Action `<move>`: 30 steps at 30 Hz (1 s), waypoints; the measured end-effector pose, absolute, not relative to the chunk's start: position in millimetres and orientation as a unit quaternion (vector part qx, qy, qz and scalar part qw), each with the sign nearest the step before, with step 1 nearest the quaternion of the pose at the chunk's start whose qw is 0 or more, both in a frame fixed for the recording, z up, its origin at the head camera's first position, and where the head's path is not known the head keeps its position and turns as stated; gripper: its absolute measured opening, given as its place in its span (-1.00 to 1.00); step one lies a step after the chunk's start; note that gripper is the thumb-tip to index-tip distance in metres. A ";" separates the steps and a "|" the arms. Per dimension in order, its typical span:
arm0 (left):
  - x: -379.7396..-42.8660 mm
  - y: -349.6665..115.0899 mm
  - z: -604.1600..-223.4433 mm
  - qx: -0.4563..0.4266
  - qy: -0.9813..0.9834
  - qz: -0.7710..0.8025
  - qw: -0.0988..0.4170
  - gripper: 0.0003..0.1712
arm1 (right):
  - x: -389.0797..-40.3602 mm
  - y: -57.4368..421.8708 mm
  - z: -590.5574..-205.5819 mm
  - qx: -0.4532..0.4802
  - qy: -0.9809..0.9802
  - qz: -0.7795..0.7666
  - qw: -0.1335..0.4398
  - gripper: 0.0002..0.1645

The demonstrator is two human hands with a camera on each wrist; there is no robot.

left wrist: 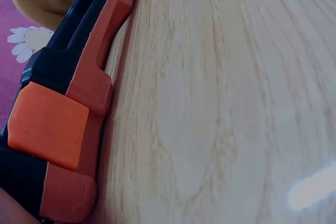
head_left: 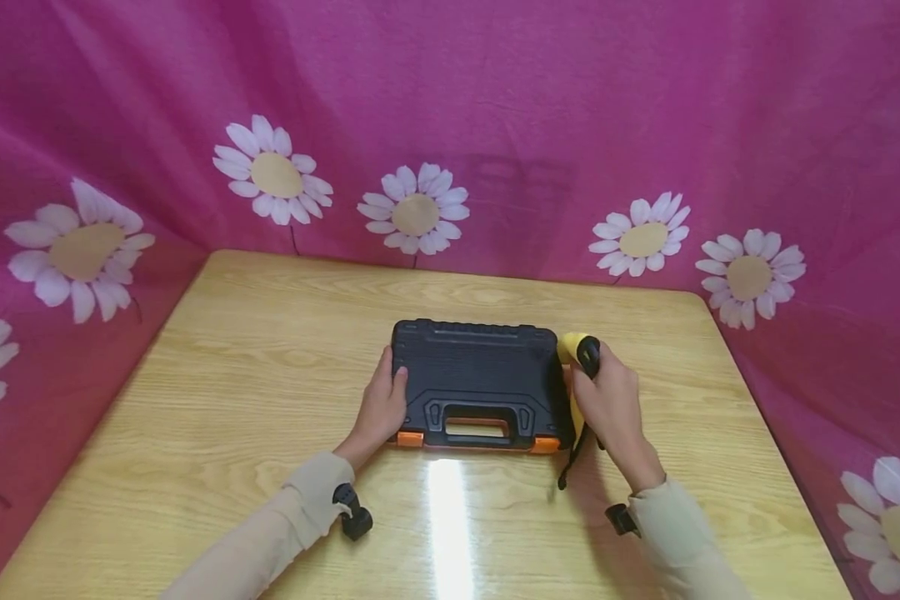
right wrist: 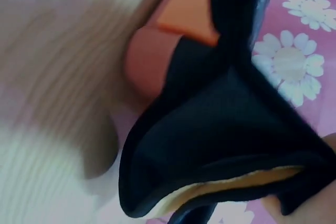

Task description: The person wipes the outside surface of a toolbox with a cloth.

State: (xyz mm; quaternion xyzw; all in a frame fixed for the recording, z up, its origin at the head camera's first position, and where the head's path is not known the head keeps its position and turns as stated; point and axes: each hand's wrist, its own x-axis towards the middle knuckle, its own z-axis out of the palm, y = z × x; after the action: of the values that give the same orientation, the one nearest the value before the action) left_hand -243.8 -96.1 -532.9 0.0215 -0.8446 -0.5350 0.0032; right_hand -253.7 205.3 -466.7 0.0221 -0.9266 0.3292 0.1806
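Note:
A black plastic carrying case (head_left: pixel 487 367) with an orange lower half and two orange latches lies flat on the wooden table, its handle facing me. My left hand (head_left: pixel 381 408) grips its left side, thumb over the top edge. At the right end, my right hand (head_left: pixel 611 408) holds a yellow fabric piece with black trim (head_left: pixel 577 346), beside the case. A black strap hangs from this piece. In the right wrist view the black-edged fabric (right wrist: pixel 210 124) gapes open and covers part of the case's corner. Most fingertips of both hands are hidden.
The wooden table (head_left: pixel 255 358) extends around the case on every side, with a bright light reflection in front. A pink cloth with white daisies (head_left: pixel 525 108) hangs behind and along both sides. Each sleeve carries a black wrist camera (head_left: pixel 356 517).

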 end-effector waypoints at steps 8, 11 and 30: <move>-244.4 -95.9 -531.2 0.027 -0.843 -0.538 -0.002 -0.34 | -268.1 166.5 -465.8 0.061 -0.921 0.345 0.170 -0.67; -244.1 -95.2 -532.5 0.028 -0.841 -0.541 0.000 -0.34 | -270.4 150.0 -468.4 0.073 -0.923 0.356 0.127 -0.71; -245.0 -94.3 -534.7 0.035 -0.840 -0.542 0.006 -0.33 | -285.0 67.6 -481.8 0.202 -0.918 0.340 -0.042 -0.41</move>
State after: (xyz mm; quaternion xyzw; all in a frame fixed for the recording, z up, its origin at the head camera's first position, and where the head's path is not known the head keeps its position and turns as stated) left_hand -245.0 -94.3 -534.7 0.0352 -0.8397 -0.5419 0.0063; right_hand -285.0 67.6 -481.8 0.2022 -0.9176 0.3397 -0.0416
